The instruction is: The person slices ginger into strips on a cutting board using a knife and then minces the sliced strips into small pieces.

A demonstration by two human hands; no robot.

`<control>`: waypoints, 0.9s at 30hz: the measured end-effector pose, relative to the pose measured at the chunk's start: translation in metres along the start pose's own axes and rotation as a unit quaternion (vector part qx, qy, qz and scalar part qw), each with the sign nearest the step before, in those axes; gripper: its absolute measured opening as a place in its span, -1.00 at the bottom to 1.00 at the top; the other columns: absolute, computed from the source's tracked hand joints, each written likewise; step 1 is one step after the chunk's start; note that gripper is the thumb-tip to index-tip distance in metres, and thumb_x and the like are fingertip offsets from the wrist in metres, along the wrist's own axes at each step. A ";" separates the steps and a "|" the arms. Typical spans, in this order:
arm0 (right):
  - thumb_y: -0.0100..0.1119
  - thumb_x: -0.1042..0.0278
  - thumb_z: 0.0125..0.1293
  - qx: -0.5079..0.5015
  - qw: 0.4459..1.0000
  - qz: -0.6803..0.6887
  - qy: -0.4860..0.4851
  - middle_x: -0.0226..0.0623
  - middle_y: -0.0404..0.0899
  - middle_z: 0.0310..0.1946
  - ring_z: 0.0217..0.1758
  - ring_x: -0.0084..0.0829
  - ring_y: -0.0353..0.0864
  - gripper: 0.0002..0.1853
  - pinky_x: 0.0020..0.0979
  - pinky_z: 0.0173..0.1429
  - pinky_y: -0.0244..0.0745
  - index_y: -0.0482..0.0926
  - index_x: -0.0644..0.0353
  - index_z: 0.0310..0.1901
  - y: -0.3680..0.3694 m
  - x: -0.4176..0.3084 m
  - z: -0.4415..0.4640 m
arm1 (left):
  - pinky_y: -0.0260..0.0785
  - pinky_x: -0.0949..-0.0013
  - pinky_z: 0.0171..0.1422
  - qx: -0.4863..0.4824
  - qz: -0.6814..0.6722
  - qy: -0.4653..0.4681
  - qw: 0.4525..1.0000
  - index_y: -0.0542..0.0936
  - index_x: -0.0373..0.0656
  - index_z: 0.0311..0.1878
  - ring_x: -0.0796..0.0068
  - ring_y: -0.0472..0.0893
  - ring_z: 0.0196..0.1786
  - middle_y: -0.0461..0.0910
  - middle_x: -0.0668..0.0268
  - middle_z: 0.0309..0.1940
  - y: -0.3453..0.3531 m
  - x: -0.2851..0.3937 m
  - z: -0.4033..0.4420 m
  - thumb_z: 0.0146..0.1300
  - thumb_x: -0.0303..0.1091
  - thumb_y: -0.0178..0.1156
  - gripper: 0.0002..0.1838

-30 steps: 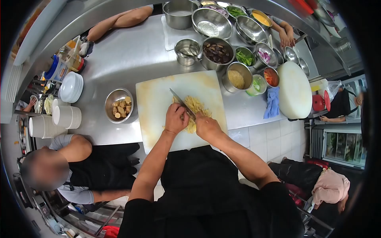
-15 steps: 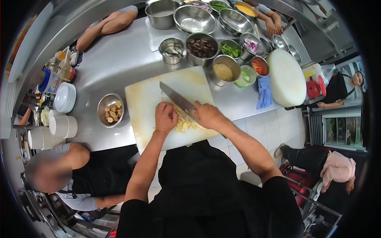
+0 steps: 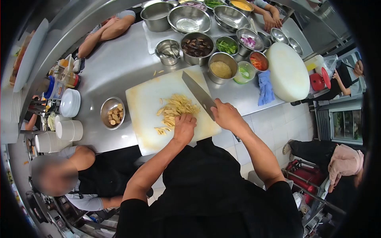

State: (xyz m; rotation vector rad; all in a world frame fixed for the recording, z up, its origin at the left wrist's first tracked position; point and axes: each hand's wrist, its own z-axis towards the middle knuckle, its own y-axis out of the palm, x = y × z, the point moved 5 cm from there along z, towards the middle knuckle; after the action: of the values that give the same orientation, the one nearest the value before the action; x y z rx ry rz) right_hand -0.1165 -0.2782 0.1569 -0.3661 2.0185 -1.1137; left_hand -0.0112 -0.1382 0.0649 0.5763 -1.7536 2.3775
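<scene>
My right hand (image 3: pixel 227 115) is closed round the handle of a large kitchen knife (image 3: pixel 198 93). Its broad blade slants up and left over the right side of the white cutting board (image 3: pixel 145 93), apart from the food. Spread over the middle of the board lies a loose pile of pale yellow sliced ginger (image 3: pixel 174 108). At the pile's lower edge, my left hand (image 3: pixel 185 129) presses its curled fingers onto the slices; the fingertips are partly hidden. Left of the board, a steel bowl (image 3: pixel 104 115) holds ginger chunks (image 3: pixel 116 114).
Steel pots and bowls crowd the far side, among them a pot of dark pieces (image 3: pixel 197 47). A blue cloth (image 3: pixel 264 88) and a thick round white block (image 3: pixel 286 73) are at right. White bowls (image 3: pixel 69 130) stand at left, near a co-worker (image 3: pixel 93 170).
The knife has moved right, off the ginger. My left hand has shifted right and down. The ginger now lies spread farther up and left on the board.
</scene>
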 end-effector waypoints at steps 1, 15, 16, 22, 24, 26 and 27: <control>0.00 0.25 0.45 -0.001 1.000 0.003 0.004 0.23 0.65 -0.31 -0.13 0.23 0.65 -0.69 0.11 0.00 0.52 0.41 0.34 0.03 0.004 0.001 -0.001 | 0.20 0.11 0.13 -0.019 0.035 -0.015 0.999 0.66 -0.08 -0.31 0.24 0.51 0.00 0.56 0.27 -0.24 -0.005 -0.007 -0.001 0.07 -0.41 0.29 -0.91; 0.03 0.28 0.43 0.027 0.995 0.074 0.060 0.26 0.63 -0.38 -0.23 0.28 0.63 -0.70 0.16 -0.07 0.51 0.42 0.36 0.01 0.018 -0.010 -0.031 | 0.53 0.17 0.17 -0.093 0.069 -0.294 0.949 0.74 -0.12 -0.08 0.06 0.70 -0.02 0.72 0.06 -0.13 -0.050 -0.246 0.176 0.07 -0.26 0.34 -0.68; 0.03 0.29 0.43 0.033 0.994 0.079 0.074 0.25 0.62 -0.40 -0.25 0.29 0.63 -0.71 0.16 -0.08 0.51 0.42 0.36 0.01 0.020 -0.009 -0.035 | 0.56 0.16 0.13 -0.137 0.171 -0.228 0.949 0.76 -0.13 -0.23 0.03 0.71 -0.08 0.73 0.09 -0.20 -0.028 -0.254 0.192 0.05 -0.25 0.34 -0.76; 0.06 0.30 0.43 0.041 0.988 0.097 0.116 0.28 0.58 -0.44 -0.29 0.33 0.58 -0.72 0.19 -0.11 0.45 0.41 0.35 0.00 0.031 -0.004 -0.055 | 0.60 0.11 0.03 -0.104 0.102 -0.192 0.971 0.73 -0.19 -0.31 0.02 0.73 -0.13 0.73 0.03 -0.25 0.001 -0.249 0.197 0.22 -0.38 0.14 -0.81; 0.07 0.29 0.42 0.056 0.988 0.094 0.107 0.28 0.59 -0.43 -0.28 0.32 0.58 -0.72 0.18 -0.12 0.45 0.41 0.34 0.00 0.038 -0.001 -0.055 | 0.61 0.16 -0.01 -0.103 0.118 -0.195 0.968 0.73 -0.18 -0.33 0.08 0.74 -0.16 0.74 0.06 -0.27 -0.011 -0.247 0.189 0.20 -0.40 0.16 -0.84; 0.07 0.29 0.42 0.064 0.988 0.103 0.097 0.29 0.59 -0.41 -0.27 0.31 0.58 -0.71 0.18 -0.11 0.45 0.41 0.34 0.00 0.038 -0.008 -0.056 | 0.60 0.28 -0.06 -0.041 -0.097 -0.301 0.948 0.72 -0.14 -0.32 0.24 0.75 -0.21 0.74 0.12 -0.27 -0.058 -0.234 0.175 0.14 -0.47 0.19 -0.87; 0.07 0.28 0.42 0.073 0.988 0.102 0.090 0.29 0.59 -0.40 -0.25 0.31 0.58 -0.71 0.17 -0.11 0.46 0.41 0.35 0.00 0.035 -0.009 -0.054 | 0.60 0.28 -0.06 -0.037 -0.095 -0.300 0.948 0.72 -0.14 -0.32 0.24 0.75 -0.21 0.74 0.12 -0.27 -0.065 -0.231 0.168 0.14 -0.47 0.19 -0.87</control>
State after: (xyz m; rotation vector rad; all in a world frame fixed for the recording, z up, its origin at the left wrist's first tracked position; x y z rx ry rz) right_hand -0.1468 -0.2211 0.1495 0.0172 2.0599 -1.1922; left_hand 0.2601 -0.2481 0.0774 1.5074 -1.8646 2.1225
